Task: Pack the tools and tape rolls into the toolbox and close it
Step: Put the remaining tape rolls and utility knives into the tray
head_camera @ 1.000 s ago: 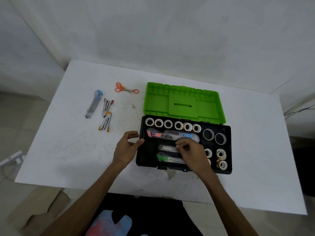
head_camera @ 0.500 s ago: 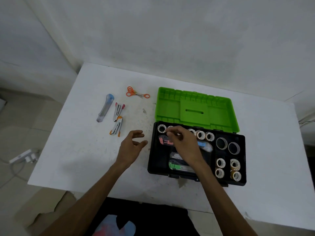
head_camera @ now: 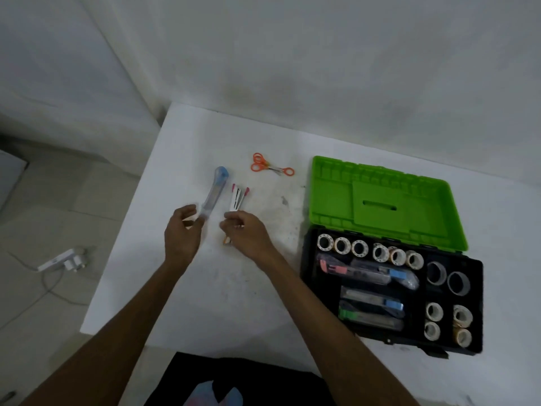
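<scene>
The black toolbox point(head_camera: 308, 291) lies open at the right, its green lid point(head_camera: 380, 200) tipped back. Inside are a row of small tape rolls point(head_camera: 360, 248), two grey rolls point(head_camera: 436, 273) and several cutters point(head_camera: 369, 272). On the table to the left lie a blue-ended cutter point(head_camera: 215, 191), a pink-tipped small tool point(head_camera: 238, 197), an orange-tipped small tool point(head_camera: 226, 241) and orange scissors point(head_camera: 270, 167). My left hand point(head_camera: 181, 235) has its fingertips at the cutter's near end, thumb spread. My right hand point(head_camera: 248, 234) curls over the orange-tipped tool and hides most of it.
The white table point(head_camera: 222, 303) ends close to the left of my left hand. A white power strip point(head_camera: 63, 260) with its cable lies on the tiled floor at the left. A wall runs along the table's far side.
My right hand left the toolbox and swung left over the orange-tipped tool. My left hand moved from beside the box to the blue-ended cutter. The view panned left.
</scene>
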